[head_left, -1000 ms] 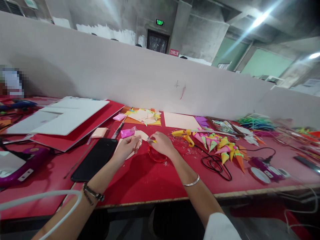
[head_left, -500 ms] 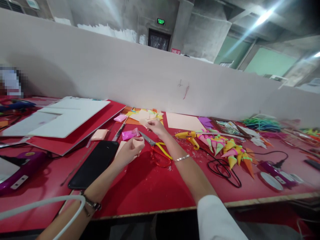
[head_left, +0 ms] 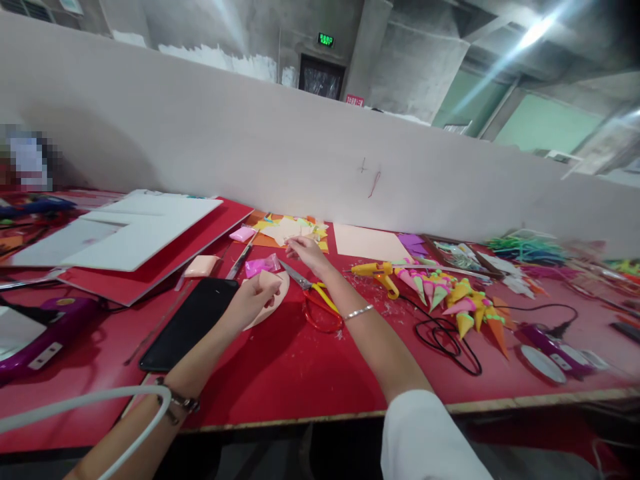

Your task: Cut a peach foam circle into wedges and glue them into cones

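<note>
My left hand [head_left: 254,301] is closed on a pale peach paper piece [head_left: 279,299] with a rounded edge, held above the red table just past the phone [head_left: 193,323]. Part of the paper is hidden behind the fingers. Farther forward, my right hand [head_left: 307,255] has its fingers loosely apart, with nothing visible in them. It hovers beside a pile of cream and yellow paper scraps [head_left: 286,230]. Scissors [head_left: 320,300] with red and yellow handles lie between my two forearms. A pink packet [head_left: 262,265] sits behind my left hand.
A yellow glue gun [head_left: 379,272] and several small coloured cones [head_left: 463,303] lie to the right, with a black cord [head_left: 447,347]. White boards [head_left: 145,230] are stacked at left. A peach sheet [head_left: 370,241] rests by the partition [head_left: 300,153].
The cream scrap in my right hand has been let go at the scrap pile. My left hand has turned and lowered slightly, so more of its paper piece shows.
</note>
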The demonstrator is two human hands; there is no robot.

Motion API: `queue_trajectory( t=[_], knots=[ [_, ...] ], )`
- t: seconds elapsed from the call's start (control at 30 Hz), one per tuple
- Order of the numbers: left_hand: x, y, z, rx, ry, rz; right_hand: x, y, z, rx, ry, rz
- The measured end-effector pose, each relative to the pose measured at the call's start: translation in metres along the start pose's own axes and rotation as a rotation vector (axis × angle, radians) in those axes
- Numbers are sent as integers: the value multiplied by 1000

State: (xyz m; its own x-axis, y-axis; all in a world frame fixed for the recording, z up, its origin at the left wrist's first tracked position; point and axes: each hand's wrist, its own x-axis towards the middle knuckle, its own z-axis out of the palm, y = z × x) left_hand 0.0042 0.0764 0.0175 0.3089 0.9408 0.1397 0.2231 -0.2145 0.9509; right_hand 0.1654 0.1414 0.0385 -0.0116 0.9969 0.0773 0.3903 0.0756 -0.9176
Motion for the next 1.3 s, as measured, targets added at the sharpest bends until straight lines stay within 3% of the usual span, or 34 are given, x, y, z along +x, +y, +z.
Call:
queue_trajectory(
  t=[0.07,0.17,0.27,0.37,0.53,0.73,1.2,1.3],
  knots=[
    [-1,2,-2,16,77,2,-22,-11,0,38,-73,-60],
    [-5,6,-2,24,168,19,-59,-26,-2,60,-190,-261],
    [-8,10,2,-126,107,112,-91,-36,-2,-122,-174,-463],
    [-11,13,6,-180,81,144,-111,-40,-1,-289,-97,-555],
    [-16,16,12,-106,111,132,-123,-37,0,-382,23,-560],
    [-20,22,15,-237,9,145,-133,-30,1,-496,-1,-561],
    [-22,13,12,-149,1,157,-146,-24,8,-526,42,-589],
    [-23,15,11,-107,-21,211,-149,-26,6,-472,80,-573]
  ],
)
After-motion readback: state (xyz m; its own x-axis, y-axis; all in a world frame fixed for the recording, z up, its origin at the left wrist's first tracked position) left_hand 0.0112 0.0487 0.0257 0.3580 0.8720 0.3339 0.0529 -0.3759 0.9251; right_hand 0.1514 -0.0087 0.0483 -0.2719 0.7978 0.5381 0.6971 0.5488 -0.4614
